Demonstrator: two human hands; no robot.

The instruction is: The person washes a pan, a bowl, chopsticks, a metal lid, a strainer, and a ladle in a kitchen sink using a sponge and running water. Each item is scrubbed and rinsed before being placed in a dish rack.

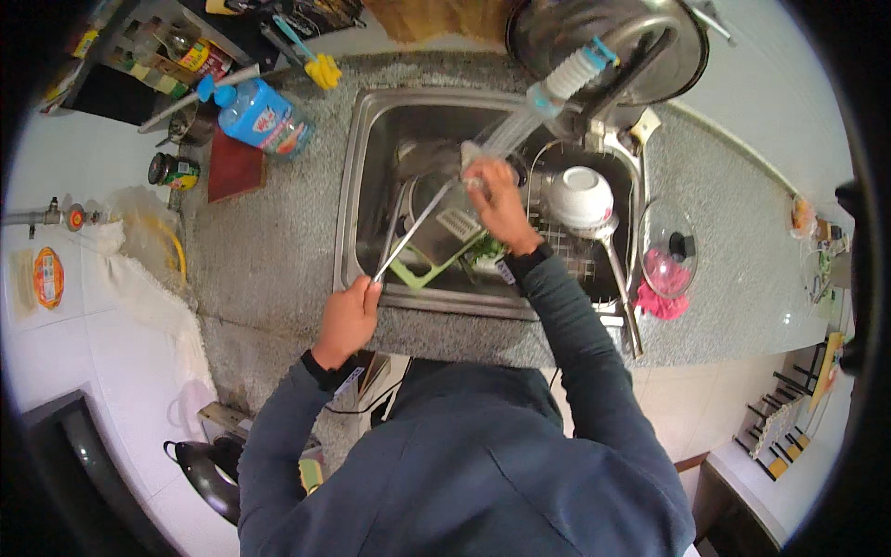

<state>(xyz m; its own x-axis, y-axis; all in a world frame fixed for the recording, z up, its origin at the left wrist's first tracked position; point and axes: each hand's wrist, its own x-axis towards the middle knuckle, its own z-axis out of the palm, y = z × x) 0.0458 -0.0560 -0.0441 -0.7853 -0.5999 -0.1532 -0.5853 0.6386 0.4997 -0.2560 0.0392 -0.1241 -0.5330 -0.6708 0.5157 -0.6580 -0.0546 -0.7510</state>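
Observation:
My left hand (pixel 349 317) is closed around the near end of a thin metal utensil (pixel 421 223) that slants up over the steel sink (pixel 445 302). At its far end, my right hand (pixel 500 202) grips a pale cloth or sponge, blurred, under water from the faucet's ribbed spray hose (pixel 572 73). Beneath my hands in the sink lie a green-framed grater (pixel 416 273), some leafy greens (pixel 487 249) and metalware partly hidden by my right hand. A white bowl (pixel 581 198) rests upside down on a wire rack to the right.
A long metal handle (pixel 621 292) reaches over the sink's front rim. Right of the sink, a glass lid (pixel 668 244) overlaps a pink cloth (pixel 661 301). Left stand a blue-labelled pump bottle (pixel 261 118), a jar (pixel 174 171) and a yellow brush (pixel 322 71). A large round pan or lid leans behind the faucet.

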